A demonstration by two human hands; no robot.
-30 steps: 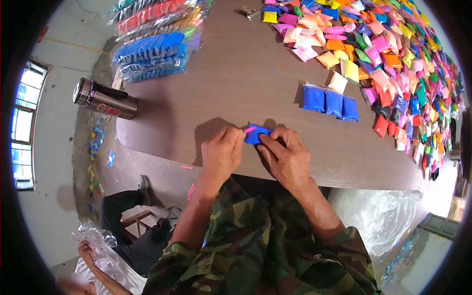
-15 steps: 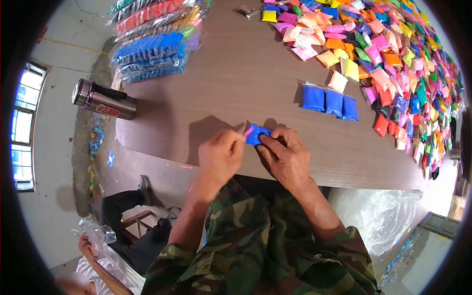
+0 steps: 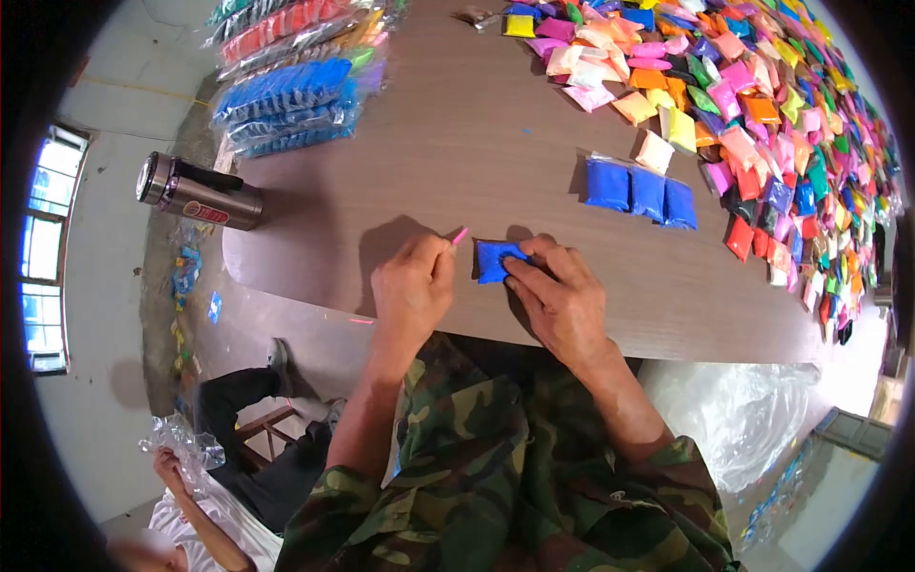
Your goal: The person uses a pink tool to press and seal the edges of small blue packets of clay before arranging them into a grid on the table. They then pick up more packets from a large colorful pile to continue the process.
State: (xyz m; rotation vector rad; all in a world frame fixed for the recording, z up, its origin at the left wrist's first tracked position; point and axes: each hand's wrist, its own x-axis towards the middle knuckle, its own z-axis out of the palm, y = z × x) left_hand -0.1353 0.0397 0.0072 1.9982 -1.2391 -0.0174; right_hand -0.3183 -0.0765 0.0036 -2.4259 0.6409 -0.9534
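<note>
My left hand is closed in a pinch, and a short thin pink strip sticks out from between thumb and forefinger. My right hand grips the right side of a small blue packet near the table's front edge, its fingers covering part of it. A small gap separates the strip's tip from the packet. Up and to the right of my right hand, three blue packets lie side by side in a row on the table.
A large pile of coloured packets covers the table's right side. Stacked bagged packets lie at the back left, with a steel flask lower down. A seated person holds clear plastic at lower left. Clear sheeting hangs at right.
My left hand has moved left and slightly up, taking the pink strip away from the blue packet. My right hand stays on the packet in nearly the same spot.
</note>
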